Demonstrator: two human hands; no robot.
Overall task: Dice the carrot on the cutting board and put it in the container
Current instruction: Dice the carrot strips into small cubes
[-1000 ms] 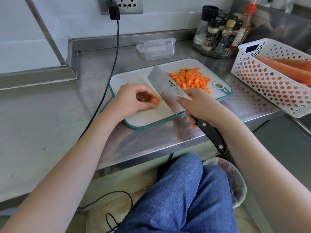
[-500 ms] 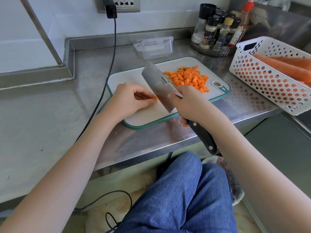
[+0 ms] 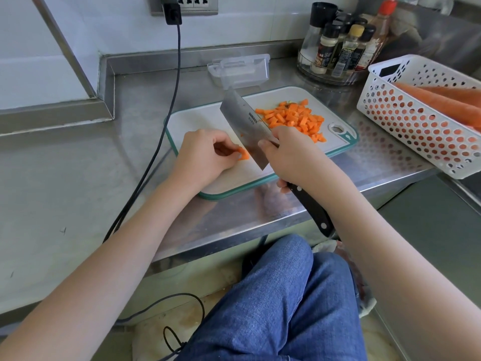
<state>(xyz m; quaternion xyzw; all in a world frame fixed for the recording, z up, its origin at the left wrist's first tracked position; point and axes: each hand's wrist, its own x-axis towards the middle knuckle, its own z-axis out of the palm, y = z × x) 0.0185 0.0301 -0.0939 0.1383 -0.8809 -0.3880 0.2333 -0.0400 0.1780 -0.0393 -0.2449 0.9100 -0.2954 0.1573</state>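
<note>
Your left hand (image 3: 201, 155) pinches a small orange carrot piece (image 3: 243, 154); your right hand (image 3: 291, 155) grips the broad steel cleaver (image 3: 246, 125) on the white plastic cutting board (image 3: 197, 119).

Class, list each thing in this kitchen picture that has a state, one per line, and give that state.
Left hand: pinching the carrot piece.
Carrot piece: uncut, on the cutting board.
Right hand: gripping the cleaver.
Cleaver: blade beside the carrot piece.
Diced carrot: piled on the board.
Container: clear, no carrot inside.
Basket: holds whole carrots.
</note>
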